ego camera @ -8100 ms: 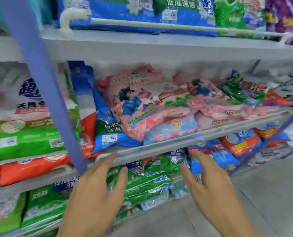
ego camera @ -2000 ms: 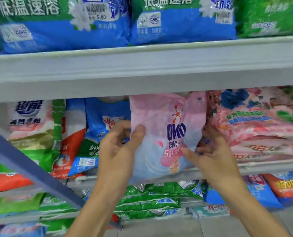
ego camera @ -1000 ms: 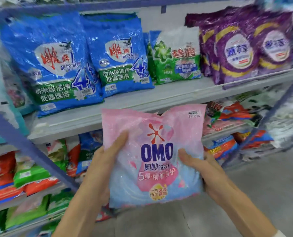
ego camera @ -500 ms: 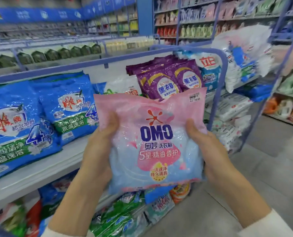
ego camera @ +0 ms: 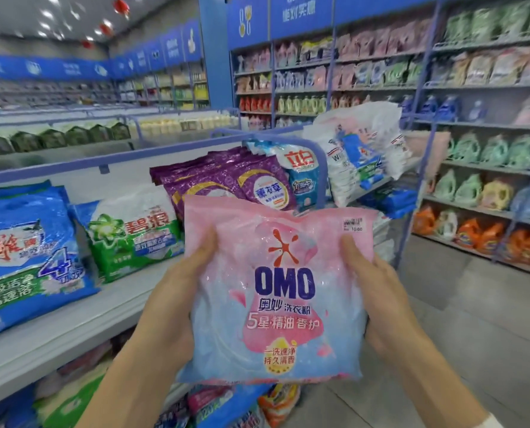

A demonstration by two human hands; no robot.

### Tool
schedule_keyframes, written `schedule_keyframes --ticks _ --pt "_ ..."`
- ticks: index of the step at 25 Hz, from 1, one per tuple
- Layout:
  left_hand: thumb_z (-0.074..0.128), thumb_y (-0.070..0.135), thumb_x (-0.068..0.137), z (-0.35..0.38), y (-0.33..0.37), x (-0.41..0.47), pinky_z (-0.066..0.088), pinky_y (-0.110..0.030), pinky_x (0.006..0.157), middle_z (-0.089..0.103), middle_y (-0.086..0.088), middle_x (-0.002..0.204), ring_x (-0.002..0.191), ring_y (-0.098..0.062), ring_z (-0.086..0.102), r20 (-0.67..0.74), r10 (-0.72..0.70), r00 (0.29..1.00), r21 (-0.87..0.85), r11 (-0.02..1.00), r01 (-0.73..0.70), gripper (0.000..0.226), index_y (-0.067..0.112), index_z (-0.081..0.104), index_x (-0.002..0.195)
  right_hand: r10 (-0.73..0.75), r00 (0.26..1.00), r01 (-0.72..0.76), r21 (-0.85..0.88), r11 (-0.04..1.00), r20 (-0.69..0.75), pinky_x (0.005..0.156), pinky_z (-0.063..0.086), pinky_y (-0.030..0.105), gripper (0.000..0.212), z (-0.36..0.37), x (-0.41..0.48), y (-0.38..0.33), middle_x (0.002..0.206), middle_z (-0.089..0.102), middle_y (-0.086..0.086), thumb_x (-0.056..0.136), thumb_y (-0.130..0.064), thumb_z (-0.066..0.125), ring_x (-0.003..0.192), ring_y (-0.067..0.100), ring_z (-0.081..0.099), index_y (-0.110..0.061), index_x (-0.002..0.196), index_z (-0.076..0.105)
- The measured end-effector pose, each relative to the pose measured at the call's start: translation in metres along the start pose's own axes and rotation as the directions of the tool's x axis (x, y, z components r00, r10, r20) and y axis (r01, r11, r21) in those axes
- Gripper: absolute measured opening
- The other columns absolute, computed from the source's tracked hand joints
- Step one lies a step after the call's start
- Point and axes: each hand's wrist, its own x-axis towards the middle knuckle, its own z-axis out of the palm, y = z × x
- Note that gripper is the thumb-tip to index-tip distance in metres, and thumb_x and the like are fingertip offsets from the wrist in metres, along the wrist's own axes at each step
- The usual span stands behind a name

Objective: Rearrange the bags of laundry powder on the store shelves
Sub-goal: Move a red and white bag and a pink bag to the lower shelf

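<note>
I hold a pink and light-blue OMO bag (ego camera: 276, 291) of laundry powder upright in front of me, away from the shelves. My left hand (ego camera: 177, 291) grips its left edge, thumb on the front. My right hand (ego camera: 378, 291) grips its right edge the same way. Behind it the top shelf (ego camera: 72, 329) carries blue bags (ego camera: 25, 257), a green and white bag (ego camera: 134, 236), purple bags (ego camera: 226, 183) and a white and blue bag (ego camera: 300, 174).
A blue rail (ego camera: 103, 162) runs along the back of the top shelf. A heap of white bags (ego camera: 359, 146) lies on the shelf unit's far end. Lower shelves hold more bags (ego camera: 72, 400). Across the grey aisle floor (ego camera: 474, 319) stand tall shelves of detergent bottles (ego camera: 486, 193).
I took the OMO bag off the middle shelf with both hands and raised it. My view has lifted from the lower shelves to the top shelf and the aisle.
</note>
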Motion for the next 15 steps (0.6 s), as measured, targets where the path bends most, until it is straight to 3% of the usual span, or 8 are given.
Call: schedule_keyframes --ticks 3,4,8,9,11,12,13,15 --pt "0.055 0.041 0.096 0.037 -0.007 0.032 0.049 -0.017 0.04 0.071 -0.002 0.054 0.046 -0.01 0.069 -0.039 0.027 0.999 0.044 0.999 -0.026 0.034 0.011 0.066 0.085 0.01 0.998 -0.009 0.017 1.0 -0.065 0.09 0.057 0.048 0.03 -0.029 0.014 -0.017 0.103 0.078 0.014 0.09 -0.041 0.069 0.093 0.033 0.076 -0.015 0.098 0.081" --pt "0.055 0.04 0.097 0.048 -0.01 0.041 0.047 -0.016 0.038 0.07 0.0 0.053 0.044 -0.009 0.068 -0.042 0.034 0.999 0.049 0.998 -0.032 0.032 0.012 0.064 0.084 0.022 0.996 -0.019 0.031 0.999 -0.085 0.09 0.058 0.048 0.03 -0.038 0.02 -0.022 0.103 0.078 0.015 0.09 -0.04 0.069 0.093 0.033 0.076 -0.013 0.101 0.079" --pt "0.052 0.037 0.099 0.089 -0.022 0.084 0.053 -0.022 0.044 0.077 -0.008 0.072 0.059 -0.016 0.074 -0.05 -0.044 0.998 0.075 0.996 0.048 0.029 0.013 0.068 0.097 0.073 0.986 -0.057 0.105 0.993 -0.151 0.098 0.054 0.055 0.037 -0.075 0.057 -0.029 0.107 0.077 0.016 0.087 -0.04 0.073 0.099 0.036 0.074 -0.013 0.112 0.076" --pt "0.044 0.033 0.103 0.101 -0.021 0.097 0.057 -0.023 0.057 0.077 -0.017 0.093 0.074 -0.02 0.076 -0.055 -0.066 0.996 0.087 0.994 0.071 0.032 0.011 0.066 0.112 0.091 0.985 -0.074 0.116 0.99 -0.149 0.101 0.052 0.058 0.039 -0.083 0.069 -0.029 0.109 0.076 0.017 0.088 -0.041 0.073 0.102 0.038 0.073 -0.013 0.114 0.075" --pt "0.028 0.027 0.108 0.12 -0.022 0.122 0.049 -0.026 0.086 0.054 -0.027 0.139 0.105 -0.028 0.066 -0.026 -0.094 0.995 0.059 0.994 0.096 0.046 0.0 0.049 0.139 0.108 0.984 -0.091 0.127 0.988 -0.138 0.102 0.05 0.06 0.038 -0.096 0.095 -0.029 0.111 0.075 0.018 0.089 -0.04 0.072 0.104 0.039 0.072 -0.012 0.115 0.075" --pt "0.028 0.026 0.108 0.126 -0.026 0.139 0.047 -0.026 0.089 0.05 -0.027 0.142 0.109 -0.027 0.066 -0.052 -0.086 0.995 0.055 0.994 0.089 0.046 -0.001 0.05 0.137 0.11 0.985 -0.095 0.118 0.989 -0.134 0.102 0.05 0.06 0.037 -0.103 0.109 -0.029 0.111 0.075 0.018 0.089 -0.039 0.072 0.103 0.039 0.073 -0.011 0.114 0.075" --pt "0.033 0.026 0.107 0.13 -0.031 0.158 0.051 -0.023 0.082 0.059 -0.025 0.13 0.096 -0.022 0.072 -0.086 -0.077 0.993 0.058 0.995 0.082 0.04 0.001 0.06 0.122 0.11 0.984 -0.096 0.106 0.99 -0.137 0.101 0.051 0.059 0.037 -0.109 0.123 -0.029 0.109 0.076 0.018 0.089 -0.039 0.072 0.102 0.039 0.073 -0.011 0.113 0.076" --pt "0.048 0.026 0.103 0.142 -0.042 0.194 0.055 -0.021 0.056 0.074 -0.015 0.082 0.052 -0.013 0.071 -0.127 -0.102 0.987 0.057 0.992 0.11 0.03 0.006 0.065 0.088 0.11 0.983 -0.099 0.082 0.992 -0.148 0.1 0.052 0.056 0.035 -0.122 0.152 -0.032 0.107 0.077 0.017 0.089 -0.039 0.071 0.1 0.038 0.074 -0.011 0.11 0.077"
